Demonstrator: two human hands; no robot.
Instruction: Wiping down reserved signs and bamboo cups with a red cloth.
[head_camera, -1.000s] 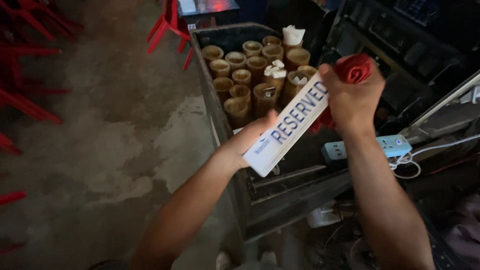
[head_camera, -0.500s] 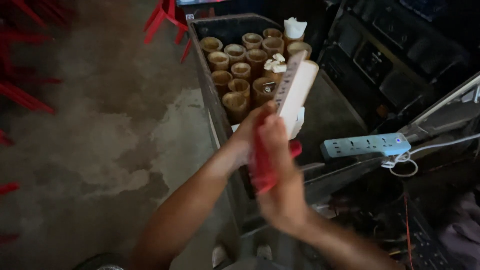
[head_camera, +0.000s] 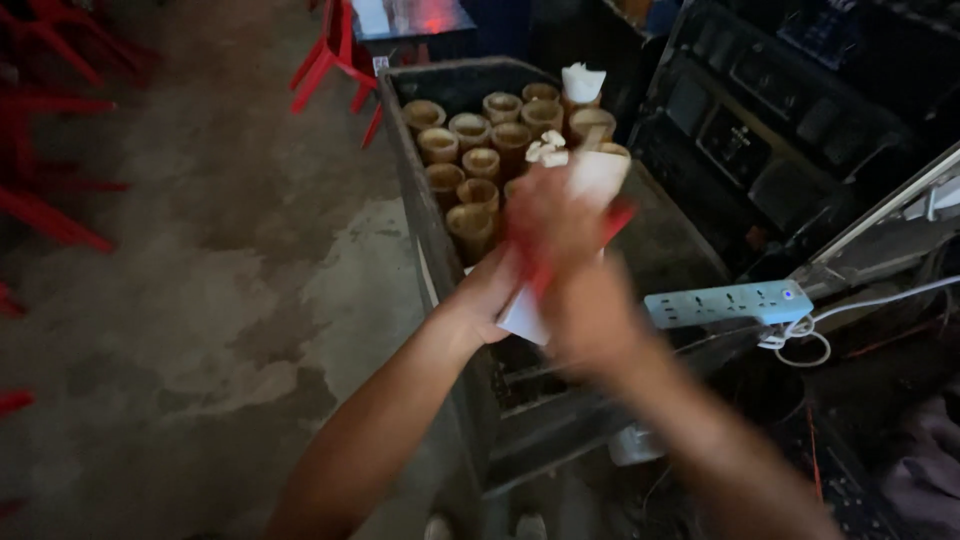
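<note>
Left hand (head_camera: 490, 295) fingers are gripping the white sign block's (head_camera: 560, 240) lower end above the bin (head_camera: 410, 150) while right hand (head_camera: 575, 290), blurred, is pressing red cloth (head_camera: 530, 265) on it; seemingly light, stiff, best held endwise.

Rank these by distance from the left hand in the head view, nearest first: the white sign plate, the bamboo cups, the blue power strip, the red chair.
1. White sign plate: held in the left hand.
2. Bamboo cups: just above, in the dark crate.
3. Blue power strip: to the right.
4. Red chair: far, top of view.

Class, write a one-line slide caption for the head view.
Two hands wipe a white sign with red cloth above bamboo cups.
</note>
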